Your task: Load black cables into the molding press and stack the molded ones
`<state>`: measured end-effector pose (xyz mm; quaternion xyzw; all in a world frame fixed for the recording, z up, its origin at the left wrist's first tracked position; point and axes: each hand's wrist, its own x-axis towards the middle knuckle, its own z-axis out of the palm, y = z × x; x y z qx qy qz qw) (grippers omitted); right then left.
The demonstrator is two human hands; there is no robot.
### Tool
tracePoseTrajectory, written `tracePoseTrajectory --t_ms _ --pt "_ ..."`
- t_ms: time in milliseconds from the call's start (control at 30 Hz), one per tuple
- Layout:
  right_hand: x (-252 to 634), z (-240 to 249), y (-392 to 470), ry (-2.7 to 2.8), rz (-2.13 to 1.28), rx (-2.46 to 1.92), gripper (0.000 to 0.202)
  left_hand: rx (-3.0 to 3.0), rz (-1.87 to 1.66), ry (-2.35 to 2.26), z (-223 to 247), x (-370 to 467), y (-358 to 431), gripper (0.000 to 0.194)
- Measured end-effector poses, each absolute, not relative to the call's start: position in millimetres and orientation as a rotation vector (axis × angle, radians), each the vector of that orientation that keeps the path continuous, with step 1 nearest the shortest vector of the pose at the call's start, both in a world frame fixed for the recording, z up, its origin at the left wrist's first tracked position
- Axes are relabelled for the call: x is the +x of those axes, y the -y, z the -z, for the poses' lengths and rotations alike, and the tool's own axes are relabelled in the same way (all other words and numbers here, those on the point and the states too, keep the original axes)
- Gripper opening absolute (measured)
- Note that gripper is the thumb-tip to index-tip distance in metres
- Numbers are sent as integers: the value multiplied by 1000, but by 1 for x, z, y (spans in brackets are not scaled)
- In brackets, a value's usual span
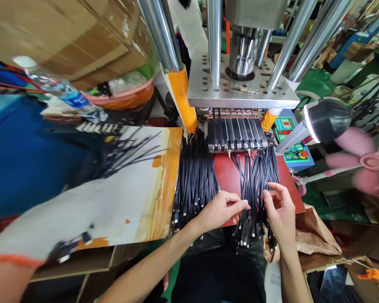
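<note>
My left hand (225,207) reaches between two bundles of cables, its fingers curled and its thumb against the forefinger. Whatever it pinches, if anything, is hidden. Thumb and fingertips of my right hand (280,210) come together at the edge of the right bundle of black cables (251,189); I cannot make out what is between them. A thicker bundle of black cables (196,176) hangs to the left, plug ends toward me. Ahead, a metal fixture (236,134) with several slots holds a row of cable plugs beneath the press plate (243,101).
Someone's gloved arm (50,223) reaches over the white board (135,189), near more cables. At right stand a lamp (330,120), a control box (293,139) and a pink fan (371,160). Steel posts (214,42) flank the press. A bottle (66,92) lies at left.
</note>
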<state>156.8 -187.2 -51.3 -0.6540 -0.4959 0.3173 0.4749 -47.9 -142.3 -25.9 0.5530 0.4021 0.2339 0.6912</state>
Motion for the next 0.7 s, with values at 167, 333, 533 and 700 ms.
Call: tracePoseTrajectory --t_ms 167,333,533,700 --pt "137 26 225 1449 -1031 -1271 12 1052 -606 -814 15 -49 151 55" --pt "137 6 218 1513 -1307 -1159 26 1257 -567 -841 -6 -72 176 41" --pt "104 6 193 1310 -1276 -1139 33 1690 -434 -938 0 -89 196 34" --pt "89 22 201 1431 -1193 -1104 26 1661 -729 -1089 -24 -98 169 24"
